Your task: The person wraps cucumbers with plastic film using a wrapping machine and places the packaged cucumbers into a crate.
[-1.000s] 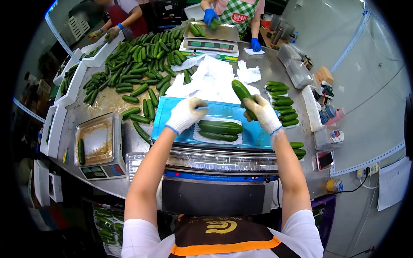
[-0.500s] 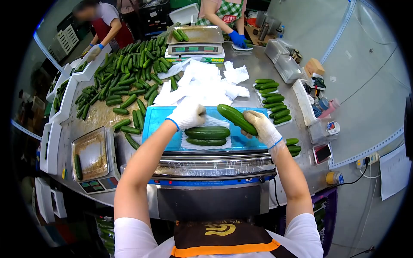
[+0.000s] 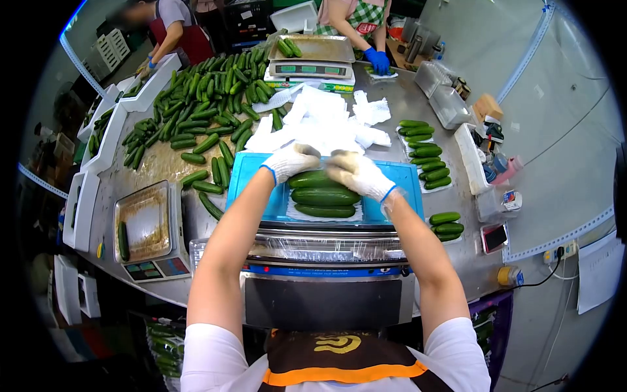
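Observation:
Three cucumbers (image 3: 325,196) lie side by side on a white foam net sheet (image 3: 292,210), on a blue board (image 3: 243,176). My left hand (image 3: 292,163), in a white knit glove, is closed just above the left part of the rear cucumber (image 3: 309,179); whatever its fingers hold is hidden. From the right, my gloved right hand (image 3: 359,175) reaches over that rear cucumber and grips its right end; the fingertips are slightly blurred. In front of the board is a wrapping machine with a roll of clear film (image 3: 320,247).
White net sheets (image 3: 317,117) are heaped behind the board, a large pile of cucumbers (image 3: 202,98) to the left. Packed cucumbers (image 3: 426,157) sit on the right. A scale (image 3: 147,225) holds one cucumber; another scale (image 3: 310,68) stands behind. Two co-workers are across the table.
My right hand has moved left with its cucumber and set it behind the other two on the sheet. My hands are now close together. The whole view has shifted slightly.

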Motion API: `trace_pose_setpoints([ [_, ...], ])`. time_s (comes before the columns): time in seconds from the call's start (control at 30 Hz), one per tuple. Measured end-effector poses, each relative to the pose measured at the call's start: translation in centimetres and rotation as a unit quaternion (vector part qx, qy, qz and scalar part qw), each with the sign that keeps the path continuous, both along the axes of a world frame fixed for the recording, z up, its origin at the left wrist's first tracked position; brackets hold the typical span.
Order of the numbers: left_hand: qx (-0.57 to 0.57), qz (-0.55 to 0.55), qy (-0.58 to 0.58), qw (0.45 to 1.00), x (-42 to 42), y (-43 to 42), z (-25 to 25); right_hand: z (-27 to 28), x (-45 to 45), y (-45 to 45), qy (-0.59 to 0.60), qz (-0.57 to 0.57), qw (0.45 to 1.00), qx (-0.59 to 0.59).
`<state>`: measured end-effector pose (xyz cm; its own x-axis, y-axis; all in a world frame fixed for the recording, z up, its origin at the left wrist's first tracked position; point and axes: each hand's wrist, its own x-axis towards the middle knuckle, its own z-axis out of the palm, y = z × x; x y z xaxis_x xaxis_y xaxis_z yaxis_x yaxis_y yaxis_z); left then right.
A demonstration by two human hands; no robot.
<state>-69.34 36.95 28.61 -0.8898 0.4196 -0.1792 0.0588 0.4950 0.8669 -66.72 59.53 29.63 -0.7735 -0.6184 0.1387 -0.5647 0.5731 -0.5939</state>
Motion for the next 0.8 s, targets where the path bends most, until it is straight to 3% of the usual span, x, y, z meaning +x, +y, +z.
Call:
trace_pose_setpoints([
  [0.07, 0.025, 0.101, 0.059, 0.993, 1.0, -1.0, -1.8, -0.4, 1.2, 0.8, -0.121, -0.167, 0.968, -0.142],
  [0.1, 0.038, 0.129, 0.07, 0.988, 2.3, -1.5, -1.1, -1.4, 0.9, 1.6, -0.169, -0.197, 0.938, -0.231],
  [0.13, 0.052, 0.156, 0.08, 0.983, 3.6, -1.9, -0.5, -2.2, 1.5, 2.8, -0.181, -0.245, 0.91, -0.28],
  [0.2, 0.1, 0.156, 0.08, 0.979, 5.6, -2.2, -1.9, -2.2, 3.7, 3.6, -0.149, -0.244, 0.913, -0.292],
  [0.27, 0.108, 0.13, 0.11, 0.98, 7.3, -1.9, -2.7, -1.8, 5.8, 1.6, -0.113, -0.289, 0.92, -0.238],
  [0.33, 0.042, 0.163, 0.172, 0.971, 8.3, -0.3, -3.3, -3.3, 6.6, -0.8, -0.081, -0.273, 0.923, -0.258],
  [0.4, 0.025, 0.184, 0.176, 0.967, 8.8, 0.5, -3.3, -4.5, 6.8, -2.8, 0.098, -0.296, 0.937, -0.157],
  [0.53, -0.007, 0.18, 0.201, 0.963, 8.7, 0.4, -4.3, -4.4, 7.0, -3.1, 0.118, -0.305, 0.935, -0.134],
  [0.63, -0.053, 0.172, 0.201, 0.963, 9.1, 1.1, -3.2, -3.4, 6.9, -2.0, 0.112, -0.269, 0.951, -0.101],
  [0.73, -0.076, 0.154, 0.166, 0.971, 8.8, 1.0, -2.5, -1.7, 6.9, -0.4, 0.026, -0.25, 0.965, -0.075],
  [0.8, -0.106, 0.157, 0.131, 0.973, 9.6, 0.6, -0.6, 0.5, 7.8, 0.4, -0.072, -0.325, 0.937, -0.109],
])
